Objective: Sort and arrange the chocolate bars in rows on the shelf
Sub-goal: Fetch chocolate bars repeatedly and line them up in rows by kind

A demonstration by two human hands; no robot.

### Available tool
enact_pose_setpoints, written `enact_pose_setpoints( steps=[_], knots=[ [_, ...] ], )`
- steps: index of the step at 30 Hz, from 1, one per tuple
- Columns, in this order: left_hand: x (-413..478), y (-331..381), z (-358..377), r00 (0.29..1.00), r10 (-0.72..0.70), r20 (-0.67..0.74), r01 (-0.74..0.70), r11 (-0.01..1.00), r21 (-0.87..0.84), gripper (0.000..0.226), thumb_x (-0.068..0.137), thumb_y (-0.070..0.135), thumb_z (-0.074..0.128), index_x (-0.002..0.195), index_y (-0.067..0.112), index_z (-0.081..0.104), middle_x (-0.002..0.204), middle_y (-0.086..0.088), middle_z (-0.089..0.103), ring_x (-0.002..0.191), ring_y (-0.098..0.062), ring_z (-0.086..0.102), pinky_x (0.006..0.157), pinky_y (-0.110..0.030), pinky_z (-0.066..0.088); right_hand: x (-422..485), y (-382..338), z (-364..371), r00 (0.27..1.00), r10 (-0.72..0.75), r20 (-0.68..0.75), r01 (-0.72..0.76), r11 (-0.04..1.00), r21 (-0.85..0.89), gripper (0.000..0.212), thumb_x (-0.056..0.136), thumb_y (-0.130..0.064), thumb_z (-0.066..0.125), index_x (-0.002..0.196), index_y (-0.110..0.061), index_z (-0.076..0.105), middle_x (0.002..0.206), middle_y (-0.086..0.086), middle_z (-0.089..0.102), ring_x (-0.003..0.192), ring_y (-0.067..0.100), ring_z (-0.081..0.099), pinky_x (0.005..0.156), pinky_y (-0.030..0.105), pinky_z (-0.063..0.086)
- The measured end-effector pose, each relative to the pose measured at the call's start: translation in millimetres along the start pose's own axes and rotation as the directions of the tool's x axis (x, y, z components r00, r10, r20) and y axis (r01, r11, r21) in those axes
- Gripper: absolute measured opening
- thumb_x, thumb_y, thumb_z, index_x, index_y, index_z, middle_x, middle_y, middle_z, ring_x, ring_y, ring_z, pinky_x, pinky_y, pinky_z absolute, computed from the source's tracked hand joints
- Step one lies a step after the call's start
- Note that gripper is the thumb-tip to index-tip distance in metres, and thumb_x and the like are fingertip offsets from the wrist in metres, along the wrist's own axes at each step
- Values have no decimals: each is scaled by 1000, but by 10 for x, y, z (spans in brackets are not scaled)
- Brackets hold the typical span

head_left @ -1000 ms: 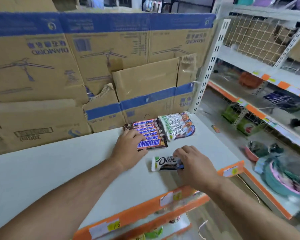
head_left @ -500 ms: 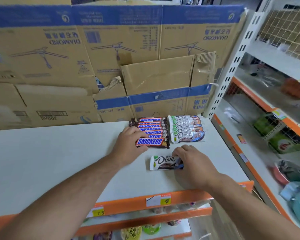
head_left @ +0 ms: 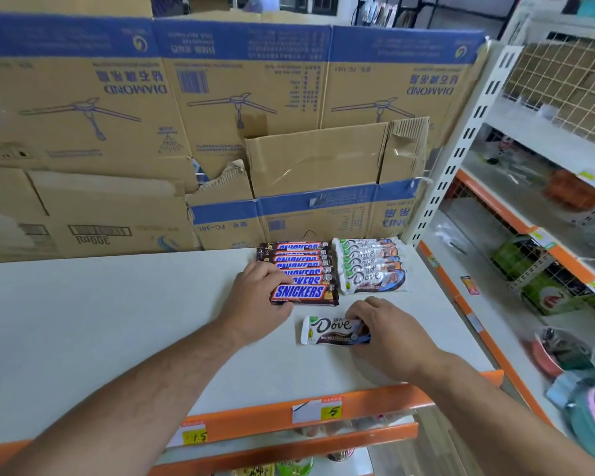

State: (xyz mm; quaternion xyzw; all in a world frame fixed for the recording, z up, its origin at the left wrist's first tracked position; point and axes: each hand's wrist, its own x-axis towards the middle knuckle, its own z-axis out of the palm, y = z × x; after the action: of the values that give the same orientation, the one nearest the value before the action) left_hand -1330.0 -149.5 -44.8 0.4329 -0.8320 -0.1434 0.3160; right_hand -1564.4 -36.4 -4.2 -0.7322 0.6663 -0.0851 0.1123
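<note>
On the white shelf [head_left: 117, 321], a row of several Snickers bars [head_left: 299, 261] lies overlapping at the back right. Beside it on the right lies a row of several white Dove bars [head_left: 371, 266]. My left hand [head_left: 258, 297] grips the left end of the front Snickers bar [head_left: 304, 293], thumb at its front edge and fingers on top. One loose Dove bar [head_left: 330, 330] lies flat in front of the rows. My right hand [head_left: 389, 333] pinches its right end, which is hidden under the fingers.
Tall cardboard boxes [head_left: 220, 97] wall off the back of the shelf. An orange front edge carries price tags [head_left: 330, 410]. A white slotted upright [head_left: 461, 146] stands at the right, with neighbouring shelves of goods [head_left: 543, 290] beyond it and more goods on the shelf below.
The view has swung left and slightly up. Both hands keep their holds; the loose Dove bar and the rows stay where they were.
</note>
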Motion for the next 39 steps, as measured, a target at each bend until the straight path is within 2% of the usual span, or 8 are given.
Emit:
enact_pose_setpoints(
  steps=[5,9,12,14,18,22,28,39],
  knots=[
    [-119,167,3,999,26,-19,-23,987,161,42,76,43,61,114,24,63,113,10,54,110,-13,48,95,-33,40,-12,191,-62,1000,-10,-4,10,1000,0,37,73,-32,66,108,-29,56,100,-9,53,94,16,53,66,28,41],
    [-295,518,140,989,146,27,-149,976,157,34,78,40,58,105,22,66,108,8,56,105,-17,49,92,-34,41,-33,483,-136,998,56,-26,-56,998,-30,40,72,-32,67,110,-28,56,104,-9,54,97,17,54,65,29,40],
    [-337,696,286,976,109,190,-132,985,114,39,81,45,52,112,25,66,112,10,57,108,-15,47,96,-35,41,53,662,-204,993,102,-66,-104,994,-20,44,71,-24,67,114,-24,55,97,-8,49,96,20,54,64,29,42],
    [-355,720,330,971,96,221,-132,979,154,40,83,48,51,115,28,64,116,12,55,111,-13,45,99,-35,39,154,724,-227,991,98,-95,-102,994,-32,42,73,-19,64,114,-23,55,101,-5,52,99,22,54,64,29,43],
    [-378,753,314,969,97,227,-142,971,194,38,85,45,50,116,28,63,117,12,56,111,-12,45,98,-32,38,322,793,-206,993,45,-112,-47,999,-16,43,72,-18,66,114,-20,59,110,1,56,104,27,52,71,33,46],
    [-385,763,306,968,80,238,-135,965,225,39,84,44,51,117,27,62,117,11,55,111,-12,44,97,-34,40,317,822,-172,989,4,-146,-14,998,-67,48,72,-33,68,118,-26,59,112,-2,55,108,26,47,83,37,43],
    [-373,778,324,970,52,235,-112,963,246,39,85,45,51,119,29,61,119,13,53,113,-9,43,98,-31,39,331,864,-51,950,-36,-309,5,995,-102,32,68,-28,72,100,-27,70,97,-2,63,93,29,55,77,38,42],
    [-376,770,351,971,33,235,-101,954,281,40,84,44,56,119,27,61,119,10,54,113,-14,46,96,-36,41,355,864,-45,954,-47,-296,3,989,-148,31,74,-35,68,104,-28,67,103,-1,62,98,27,55,85,40,40]
  ],
)
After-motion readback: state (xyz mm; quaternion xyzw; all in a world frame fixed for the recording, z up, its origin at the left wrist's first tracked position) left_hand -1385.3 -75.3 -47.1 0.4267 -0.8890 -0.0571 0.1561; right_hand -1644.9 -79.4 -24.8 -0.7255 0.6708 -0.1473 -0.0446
